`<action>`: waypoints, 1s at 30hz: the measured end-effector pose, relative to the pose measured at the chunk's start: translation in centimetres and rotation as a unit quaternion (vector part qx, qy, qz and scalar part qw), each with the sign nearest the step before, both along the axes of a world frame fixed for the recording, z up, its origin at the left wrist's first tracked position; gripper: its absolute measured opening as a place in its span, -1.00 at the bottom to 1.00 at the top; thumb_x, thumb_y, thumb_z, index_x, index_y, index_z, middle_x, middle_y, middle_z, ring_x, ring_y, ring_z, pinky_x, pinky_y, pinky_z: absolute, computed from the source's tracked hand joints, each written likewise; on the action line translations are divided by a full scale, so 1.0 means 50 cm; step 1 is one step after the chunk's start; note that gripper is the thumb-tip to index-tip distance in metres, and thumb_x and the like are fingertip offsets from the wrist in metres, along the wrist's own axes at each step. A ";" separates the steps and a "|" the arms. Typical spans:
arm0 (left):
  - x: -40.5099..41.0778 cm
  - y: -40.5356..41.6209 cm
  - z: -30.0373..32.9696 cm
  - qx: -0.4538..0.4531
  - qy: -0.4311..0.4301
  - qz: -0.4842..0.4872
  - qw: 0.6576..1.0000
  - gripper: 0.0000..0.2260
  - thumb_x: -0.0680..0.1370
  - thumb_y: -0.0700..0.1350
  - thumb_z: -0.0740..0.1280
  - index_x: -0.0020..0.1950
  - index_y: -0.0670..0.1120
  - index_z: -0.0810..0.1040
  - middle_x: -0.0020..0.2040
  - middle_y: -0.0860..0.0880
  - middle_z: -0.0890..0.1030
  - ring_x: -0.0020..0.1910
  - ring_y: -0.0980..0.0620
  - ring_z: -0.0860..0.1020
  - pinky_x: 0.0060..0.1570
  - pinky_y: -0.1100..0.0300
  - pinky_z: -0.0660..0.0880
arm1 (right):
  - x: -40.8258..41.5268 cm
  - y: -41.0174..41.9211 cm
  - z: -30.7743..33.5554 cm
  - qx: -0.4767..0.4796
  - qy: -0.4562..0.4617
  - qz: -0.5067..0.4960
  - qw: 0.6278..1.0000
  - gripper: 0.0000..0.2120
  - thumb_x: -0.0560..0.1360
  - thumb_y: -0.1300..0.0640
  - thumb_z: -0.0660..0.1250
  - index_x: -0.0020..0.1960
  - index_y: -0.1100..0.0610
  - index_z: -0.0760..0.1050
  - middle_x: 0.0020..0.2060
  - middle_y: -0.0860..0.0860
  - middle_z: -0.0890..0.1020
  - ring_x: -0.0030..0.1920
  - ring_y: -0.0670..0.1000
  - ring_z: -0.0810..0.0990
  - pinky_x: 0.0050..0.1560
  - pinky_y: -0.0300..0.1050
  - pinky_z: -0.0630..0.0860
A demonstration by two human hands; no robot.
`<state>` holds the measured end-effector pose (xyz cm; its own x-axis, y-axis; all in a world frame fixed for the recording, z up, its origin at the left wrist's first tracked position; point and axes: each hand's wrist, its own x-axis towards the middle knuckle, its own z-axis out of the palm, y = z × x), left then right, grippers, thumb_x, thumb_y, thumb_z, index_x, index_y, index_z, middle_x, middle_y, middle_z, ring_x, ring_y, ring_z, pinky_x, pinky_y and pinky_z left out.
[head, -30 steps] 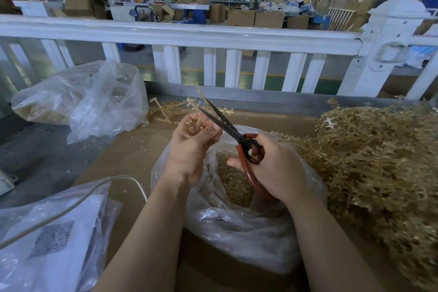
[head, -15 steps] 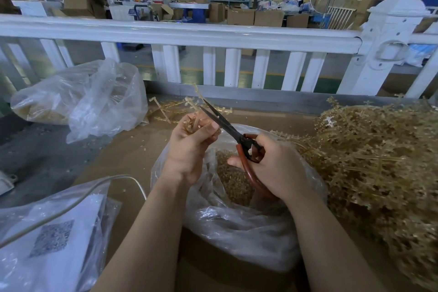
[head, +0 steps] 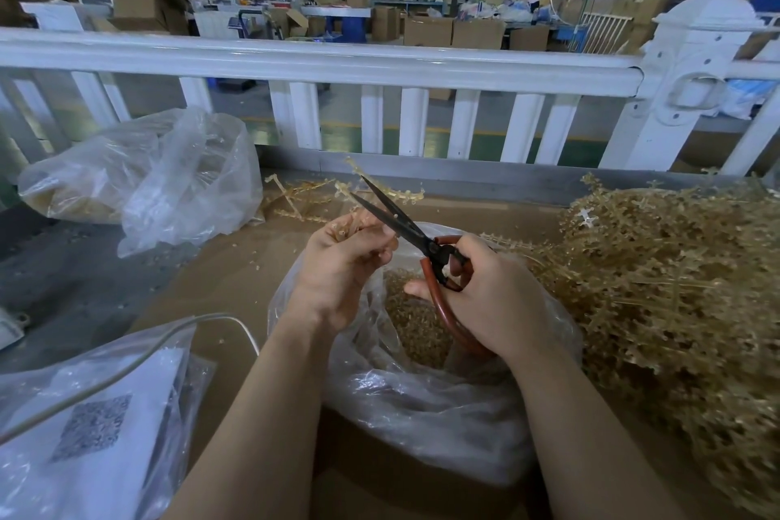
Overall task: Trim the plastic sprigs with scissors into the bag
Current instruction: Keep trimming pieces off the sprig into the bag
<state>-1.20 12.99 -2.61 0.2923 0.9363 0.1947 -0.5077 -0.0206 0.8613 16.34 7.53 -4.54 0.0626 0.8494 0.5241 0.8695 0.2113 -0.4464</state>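
At the far left a crumpled clear sack point(head: 139, 177) lay on the bench, apart from the work. The left hand point(head: 344, 266) was curled round a small bunch of sprigs point(head: 344, 226), pinching them just above the open bag point(head: 422, 393). The scissors point(head: 405, 224) stood with blades parted, tips beside the bunch; the right hand point(head: 489, 300) gripped the red handles, fingers through the loops. Cut pieces point(head: 415, 325) already lay inside the bag. To the right, a large heap of untrimmed sprigs point(head: 675, 308) rested on the bench, touching the bag's side. In my judgement the cutting step was under way, mid-stroke. The next move would call for closing the blades across the stems while keeping the bunch over the bag's mouth, clear of the fingers.
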 end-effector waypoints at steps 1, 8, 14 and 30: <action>-0.001 0.000 0.000 -0.004 0.000 -0.001 1.000 -0.92 0.35 -0.31 0.43 -0.23 -0.16 0.60 -0.34 -0.04 0.56 -0.31 0.04 0.48 -0.26 0.27 0.51 | 0.000 0.000 0.000 0.000 0.001 0.000 1.000 -0.33 0.29 -0.56 0.20 0.03 -0.01 0.52 -0.25 -0.12 0.63 -0.26 -0.10 0.63 -0.27 -0.16 0.63; -0.003 -0.002 0.005 -0.017 0.001 0.010 1.000 -0.89 0.36 -0.26 0.43 -0.32 -0.08 0.67 -0.35 -0.02 0.60 -0.32 0.06 0.56 -0.25 0.27 0.52 | 0.001 0.000 -0.001 0.001 0.002 0.003 1.000 -0.40 0.29 -0.55 0.21 -0.08 -0.03 0.46 -0.29 -0.14 0.60 -0.30 -0.12 0.61 -0.30 -0.18 0.60; -0.004 -0.002 0.008 -0.003 -0.002 0.020 1.000 -0.90 0.43 -0.22 0.43 -0.28 -0.08 0.68 -0.32 -0.02 0.63 -0.31 0.07 0.56 -0.22 0.26 0.51 | -0.004 -0.001 0.001 0.005 0.011 0.007 1.000 -0.44 0.28 -0.53 0.25 -0.10 -0.05 0.45 -0.32 -0.16 0.57 -0.32 -0.14 0.59 -0.33 -0.20 0.58; -0.003 0.010 -0.012 0.086 0.097 0.101 0.986 -0.67 0.53 -0.41 0.29 -0.29 -0.06 0.65 -0.35 -0.02 0.62 -0.31 0.04 0.55 -0.15 0.17 0.50 | 0.000 -0.003 0.008 0.006 -0.021 -0.035 0.999 -0.28 0.25 -0.64 0.08 -0.01 -0.04 0.44 -0.20 -0.19 0.56 -0.21 -0.13 0.55 -0.32 -0.31 0.48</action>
<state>-1.34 13.47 -3.20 0.1508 0.9373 0.3141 -0.3039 -0.2584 0.9170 16.35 7.38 -4.16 0.0987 0.8370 0.5382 0.9002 0.1554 -0.4068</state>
